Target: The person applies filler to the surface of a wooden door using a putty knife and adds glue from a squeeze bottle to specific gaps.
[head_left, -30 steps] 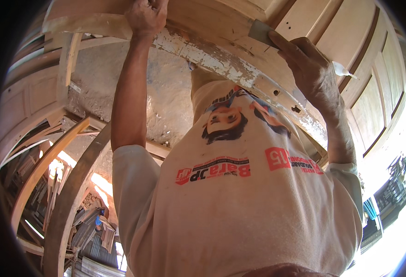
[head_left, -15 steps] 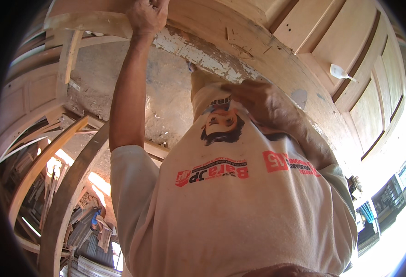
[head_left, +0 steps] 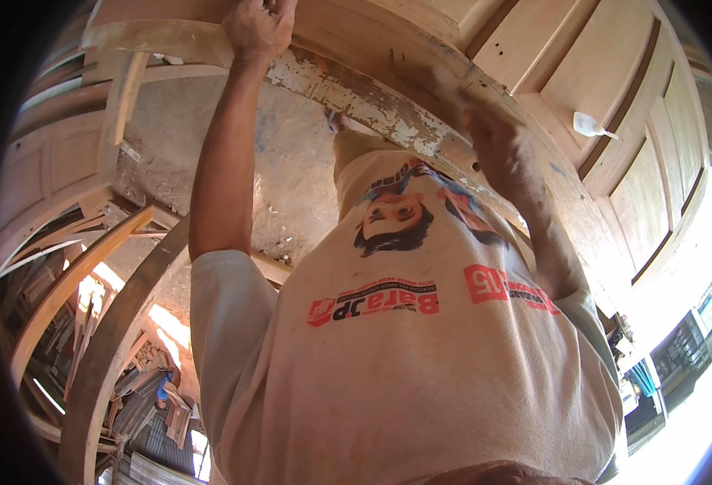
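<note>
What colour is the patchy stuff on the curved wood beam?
Whitish, flaking patches over bare tan wood on the curved beam, seen in the head view.

The T-shirt (head_left: 420, 380) filling the lower middle of the frame is pale cream, printed with a dark-haired face in the middle and with red and black lettering below it. The curved wooden beam (head_left: 372, 101) across the top is light brown, coated along its lower face with patchy, flaking off-white filler. The panelled door (head_left: 614, 105) at the upper right is warm tan, and the small bottle (head_left: 589, 124) on it is white. The concrete floor (head_left: 291, 178) in the centre is mottled grey.
</note>
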`<state>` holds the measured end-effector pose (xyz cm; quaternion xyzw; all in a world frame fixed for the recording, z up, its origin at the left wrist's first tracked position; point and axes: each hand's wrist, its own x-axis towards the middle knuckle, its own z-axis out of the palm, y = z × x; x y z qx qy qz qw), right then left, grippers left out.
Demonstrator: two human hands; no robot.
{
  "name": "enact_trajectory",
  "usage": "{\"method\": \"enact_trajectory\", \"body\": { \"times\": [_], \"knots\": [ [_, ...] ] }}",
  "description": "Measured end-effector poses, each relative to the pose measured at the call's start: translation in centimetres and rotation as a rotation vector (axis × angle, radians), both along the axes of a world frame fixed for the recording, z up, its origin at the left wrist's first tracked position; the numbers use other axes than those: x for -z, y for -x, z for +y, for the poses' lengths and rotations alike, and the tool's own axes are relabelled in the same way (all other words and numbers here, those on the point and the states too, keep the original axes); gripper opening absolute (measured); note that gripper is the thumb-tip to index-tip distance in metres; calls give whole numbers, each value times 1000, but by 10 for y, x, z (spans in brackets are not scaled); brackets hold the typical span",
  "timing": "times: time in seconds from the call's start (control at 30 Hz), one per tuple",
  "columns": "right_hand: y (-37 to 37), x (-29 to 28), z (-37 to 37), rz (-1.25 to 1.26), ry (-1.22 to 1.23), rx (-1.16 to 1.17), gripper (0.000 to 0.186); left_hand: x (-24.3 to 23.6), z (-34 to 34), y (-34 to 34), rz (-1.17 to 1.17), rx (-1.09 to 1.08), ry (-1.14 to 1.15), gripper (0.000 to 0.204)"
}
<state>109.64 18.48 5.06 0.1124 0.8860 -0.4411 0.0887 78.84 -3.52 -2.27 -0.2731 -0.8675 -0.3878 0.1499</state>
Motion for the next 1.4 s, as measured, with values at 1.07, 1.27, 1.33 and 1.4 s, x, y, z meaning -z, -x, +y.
{"method": "enact_trajectory", "body": {
  "times": [1.07, 1.27, 1.33, 1.4],
  "knots": [
    [14, 9, 25, -108, 39, 50, 21, 14, -1, 7, 59, -29, 3, 30],
    [21, 15, 35, -251, 257, -140, 29, 8, -1, 4, 11, -44, 31, 31],
    [13, 5, 27, -239, 197, -223, 30, 7, 0, 5, 43, -19, 45, 31],
    [7, -6, 21, -36, 60, -160, 33, 10, 1, 4, 60, -32, 1, 31]
  ]
}}
